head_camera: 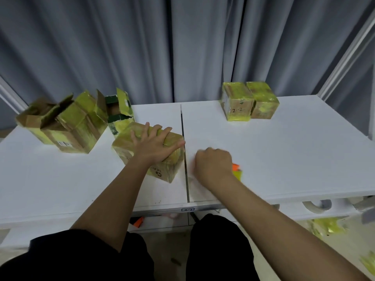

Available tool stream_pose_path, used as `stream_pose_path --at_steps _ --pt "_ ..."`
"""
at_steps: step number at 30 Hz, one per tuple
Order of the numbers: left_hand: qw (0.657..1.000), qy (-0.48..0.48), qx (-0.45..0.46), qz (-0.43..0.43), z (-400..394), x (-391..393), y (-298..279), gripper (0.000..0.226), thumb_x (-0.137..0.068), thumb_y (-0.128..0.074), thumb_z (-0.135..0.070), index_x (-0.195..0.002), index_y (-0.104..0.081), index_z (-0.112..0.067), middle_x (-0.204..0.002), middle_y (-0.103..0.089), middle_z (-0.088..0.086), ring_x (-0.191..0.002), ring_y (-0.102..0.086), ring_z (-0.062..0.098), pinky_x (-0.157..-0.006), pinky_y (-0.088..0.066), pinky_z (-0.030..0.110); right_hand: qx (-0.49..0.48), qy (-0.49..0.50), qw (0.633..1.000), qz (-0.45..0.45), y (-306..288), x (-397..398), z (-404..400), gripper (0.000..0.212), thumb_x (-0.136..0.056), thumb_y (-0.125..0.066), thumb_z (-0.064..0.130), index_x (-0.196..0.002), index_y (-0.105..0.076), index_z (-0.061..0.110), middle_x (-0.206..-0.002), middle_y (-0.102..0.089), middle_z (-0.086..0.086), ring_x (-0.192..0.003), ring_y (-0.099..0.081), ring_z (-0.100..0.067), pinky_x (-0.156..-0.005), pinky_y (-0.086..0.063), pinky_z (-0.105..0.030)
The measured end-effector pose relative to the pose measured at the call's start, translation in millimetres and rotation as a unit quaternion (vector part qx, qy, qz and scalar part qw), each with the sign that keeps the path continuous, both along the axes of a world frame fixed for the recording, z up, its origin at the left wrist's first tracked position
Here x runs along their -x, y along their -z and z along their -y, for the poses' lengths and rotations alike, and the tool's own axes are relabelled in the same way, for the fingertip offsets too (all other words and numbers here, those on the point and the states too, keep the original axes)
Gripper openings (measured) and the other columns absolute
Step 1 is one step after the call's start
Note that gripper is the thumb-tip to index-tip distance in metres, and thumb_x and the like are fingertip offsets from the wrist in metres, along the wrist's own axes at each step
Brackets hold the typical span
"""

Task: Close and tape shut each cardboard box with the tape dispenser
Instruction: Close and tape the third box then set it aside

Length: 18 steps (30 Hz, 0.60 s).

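Pressing flat on a light, stiff cardboard box point(148, 151), the left hand point(154, 144) is splaying open while the right hand point(213, 164) is gripping the tape dispenser point(236, 171).

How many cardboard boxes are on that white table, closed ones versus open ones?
Closed cardboard boxes with yellow tape: 3, one under the left hand at, two at the back right
Open cardboard boxes with raised flaps: 3
Total: 6
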<state>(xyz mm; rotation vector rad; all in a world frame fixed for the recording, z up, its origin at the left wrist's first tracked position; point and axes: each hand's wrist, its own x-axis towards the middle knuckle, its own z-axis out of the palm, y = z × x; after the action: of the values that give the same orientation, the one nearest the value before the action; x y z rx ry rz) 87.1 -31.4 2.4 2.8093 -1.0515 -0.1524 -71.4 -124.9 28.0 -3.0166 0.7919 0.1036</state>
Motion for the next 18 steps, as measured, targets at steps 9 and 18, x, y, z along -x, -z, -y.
stream_pose_path --at_steps 9,18 --pt "0.997 -0.043 0.053 0.026 3 2 8 0.055 -0.091 -0.008 -0.063 -0.134 -0.036 -0.044 -0.150 -0.028 -0.007 -0.145 -0.006 0.026 -0.109 0.003 0.065 0.147 -0.008 0.962 0.232 69 10 73 0.057 -0.064 -0.083 0.016 -0.119 -0.068 0.017 -0.040 -0.046 -0.004 -0.031 -0.040 -0.022 -0.051 -0.029 -0.026" --pt "0.994 -0.058 0.084 0.034 3 3 13 0.043 -0.098 -0.015 -0.051 -0.133 -0.038 -0.043 -0.148 -0.031 -0.008 -0.146 -0.007 0.025 -0.110 0.004 0.065 0.235 0.024 0.917 0.322 106 -20 67 0.044 -0.070 -0.067 0.017 -0.114 -0.070 0.022 -0.081 -0.060 -0.014 -0.071 -0.055 -0.031 -0.065 -0.043 -0.038"
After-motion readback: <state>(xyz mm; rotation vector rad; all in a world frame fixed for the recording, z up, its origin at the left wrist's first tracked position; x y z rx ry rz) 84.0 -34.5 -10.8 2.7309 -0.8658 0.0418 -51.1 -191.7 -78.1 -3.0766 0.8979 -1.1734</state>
